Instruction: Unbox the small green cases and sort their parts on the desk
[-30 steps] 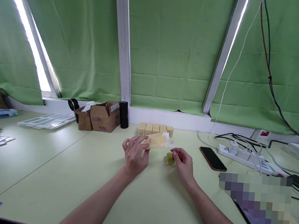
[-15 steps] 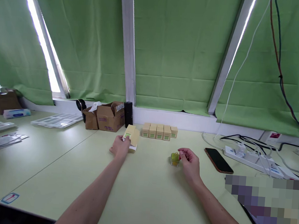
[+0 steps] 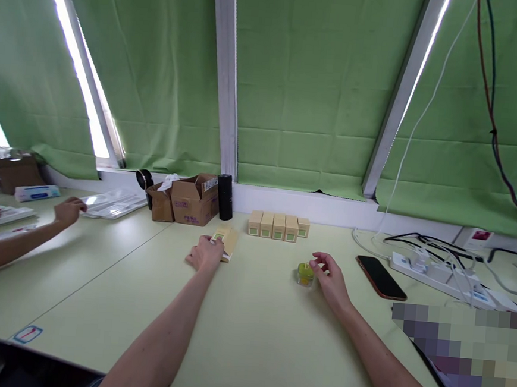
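My left hand (image 3: pixel 204 252) has its fingers closed on a small beige carton (image 3: pixel 228 240) low over the table; the hand covers the carton's left part. A small glass jar (image 3: pixel 304 274) with a green top and something yellow-orange inside stands to the right. Beside it is my right hand (image 3: pixel 329 276), fingers apart, thumb and fingertips close to the jar's upper right edge. Whether they touch it I cannot tell. Several similar beige cartons (image 3: pixel 278 226) stand in a group behind, each front showing a small green label.
A phone (image 3: pixel 381 277) and a white power strip (image 3: pixel 433 276) with cables lie at right. Brown cardboard boxes (image 3: pixel 195 200) and a black cylinder (image 3: pixel 225 197) stand at the back. Another person's hand (image 3: pixel 70 208) reaches towards a clear plastic tray (image 3: pixel 114 204) at left.
My left hand has lowered the carton slightly. The fingers of my right hand have opened a little beside the jar. Another person's arm has reached in from the left.
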Available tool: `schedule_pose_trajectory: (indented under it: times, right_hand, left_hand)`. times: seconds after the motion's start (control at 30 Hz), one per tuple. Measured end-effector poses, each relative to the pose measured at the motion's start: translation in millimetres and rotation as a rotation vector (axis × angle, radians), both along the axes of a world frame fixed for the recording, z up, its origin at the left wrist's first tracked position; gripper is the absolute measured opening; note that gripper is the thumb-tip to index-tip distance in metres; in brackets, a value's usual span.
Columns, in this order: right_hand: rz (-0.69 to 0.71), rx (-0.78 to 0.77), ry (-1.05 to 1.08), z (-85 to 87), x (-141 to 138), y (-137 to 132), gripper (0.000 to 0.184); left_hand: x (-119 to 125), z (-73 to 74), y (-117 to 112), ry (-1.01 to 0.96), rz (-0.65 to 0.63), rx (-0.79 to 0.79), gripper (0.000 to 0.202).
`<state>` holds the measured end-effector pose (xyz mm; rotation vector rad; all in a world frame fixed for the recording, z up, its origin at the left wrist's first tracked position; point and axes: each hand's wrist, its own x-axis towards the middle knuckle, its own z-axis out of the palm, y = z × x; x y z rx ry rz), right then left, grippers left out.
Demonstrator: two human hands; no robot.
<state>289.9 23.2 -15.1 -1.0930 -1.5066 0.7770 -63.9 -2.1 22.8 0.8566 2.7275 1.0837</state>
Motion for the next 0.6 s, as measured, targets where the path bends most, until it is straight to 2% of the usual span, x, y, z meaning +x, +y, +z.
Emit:
schedule_pose_trajectory:
  times: [0.1,0.3,0.6]
  right_hand:
    - [0.012,-0.022,-0.057,-4.4,2.4,2.6,0.053]
    - [0.128,-0.112,-0.172,-18.9,2.2,10.4,0.065]
    - [0.078,-0.100,-0.341,-29.1,-1.0,15.1,0.055]
  left_hand:
    - [0.8,0.2,-0.5,0.002,0.005,-0.014,0.037]
    - [3.7,1.5,-2.0,0.004,0.027,-0.029,0.037]
    - [1.8,-0.8,0.5,0.003,0.046,-0.012,0.038]
